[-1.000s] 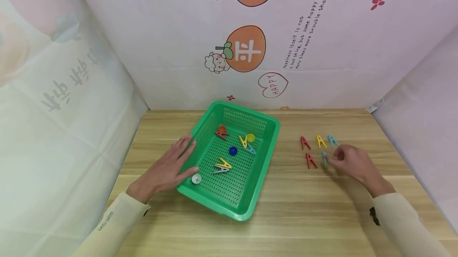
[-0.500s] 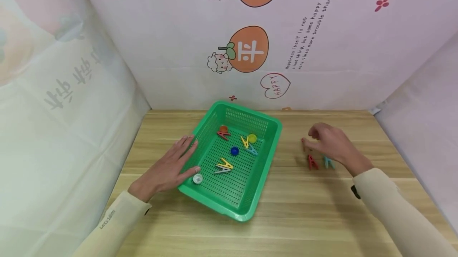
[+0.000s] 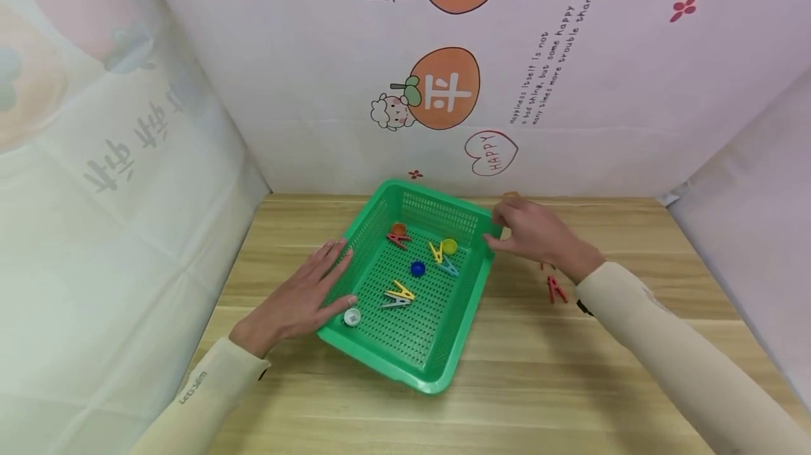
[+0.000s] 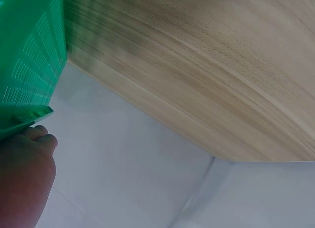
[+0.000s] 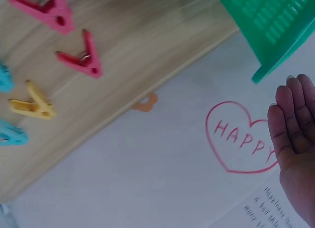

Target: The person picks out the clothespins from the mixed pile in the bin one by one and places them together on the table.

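Note:
My left hand [image 3: 298, 300] rests with fingers spread on the left rim of a green plastic basket [image 3: 437, 374]; the left wrist view shows only part of that hand [image 4: 24, 174] at the rim. At the basket's back right corner is my right hand [image 3: 532, 231], thumb and fingers apart. In the right wrist view its fingers [image 5: 288, 124] are nearly straight, and I see nothing held. Inside the basket lie a red clothespin [image 3: 398, 240], a yellow clothespin [image 3: 403, 290], a grey clothespin [image 3: 396, 302] and others, among a blue cap [image 3: 418, 269], a white cap [image 3: 352, 317] and more caps.
Right of the basket, a red clothespin [image 3: 556, 290] lies on the wooden table [image 3: 507, 384]. The right wrist view shows several clothespins there, including a yellow clothespin [image 5: 34, 102] and a blue clothespin [image 5: 11, 134]. A printed cloth wall [image 3: 304, 103] rises behind the table.
My right hand has let go of a blue clothespin on the table and moved left, over the row of clothespins, to the basket's back right corner. My left hand has stayed on the rim.

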`<state>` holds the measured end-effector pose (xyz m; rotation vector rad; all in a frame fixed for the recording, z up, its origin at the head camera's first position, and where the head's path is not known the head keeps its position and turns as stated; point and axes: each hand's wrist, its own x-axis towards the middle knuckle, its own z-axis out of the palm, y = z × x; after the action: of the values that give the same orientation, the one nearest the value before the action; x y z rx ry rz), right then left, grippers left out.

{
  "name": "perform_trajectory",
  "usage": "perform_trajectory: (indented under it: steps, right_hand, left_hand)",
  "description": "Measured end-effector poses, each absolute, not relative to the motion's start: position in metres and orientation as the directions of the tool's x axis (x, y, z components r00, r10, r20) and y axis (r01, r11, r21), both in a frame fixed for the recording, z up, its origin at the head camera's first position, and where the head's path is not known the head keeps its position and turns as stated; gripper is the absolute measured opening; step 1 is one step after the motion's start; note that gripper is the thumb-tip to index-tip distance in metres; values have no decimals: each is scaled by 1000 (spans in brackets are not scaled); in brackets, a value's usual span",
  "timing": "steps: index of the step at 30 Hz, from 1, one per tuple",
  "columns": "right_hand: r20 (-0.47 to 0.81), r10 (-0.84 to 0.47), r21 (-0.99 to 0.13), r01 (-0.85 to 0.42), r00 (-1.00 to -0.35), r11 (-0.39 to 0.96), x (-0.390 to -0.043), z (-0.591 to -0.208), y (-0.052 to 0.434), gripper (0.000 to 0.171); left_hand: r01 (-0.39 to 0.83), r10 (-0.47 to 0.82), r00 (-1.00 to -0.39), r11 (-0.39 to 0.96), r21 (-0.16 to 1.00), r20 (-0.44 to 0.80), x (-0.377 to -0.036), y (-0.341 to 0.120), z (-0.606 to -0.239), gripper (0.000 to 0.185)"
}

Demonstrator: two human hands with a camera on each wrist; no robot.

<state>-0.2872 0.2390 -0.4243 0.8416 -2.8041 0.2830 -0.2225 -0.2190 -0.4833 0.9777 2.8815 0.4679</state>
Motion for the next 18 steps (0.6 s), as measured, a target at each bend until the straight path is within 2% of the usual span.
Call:
perform_trajectory:
  steps: [4, 11, 18]
  right_hand:
    - [236, -608, -80, -639, -758, 765, -294, -421, 220, 37]
    - [124, -708, -94, -719, -695, 689, -298, -413, 186, 31]
    - [54, -792, -51, -793, -609, 607, -309, -419, 161, 32]
  left_hand:
    - [590, 606, -794, 752, 295, 43, -223, -219, -485, 87]
    - [593, 609, -792, 751, 290, 44, -224, -219, -486, 87]
    - [588, 605, -795, 752, 296, 41, -225, -219, -487, 87]
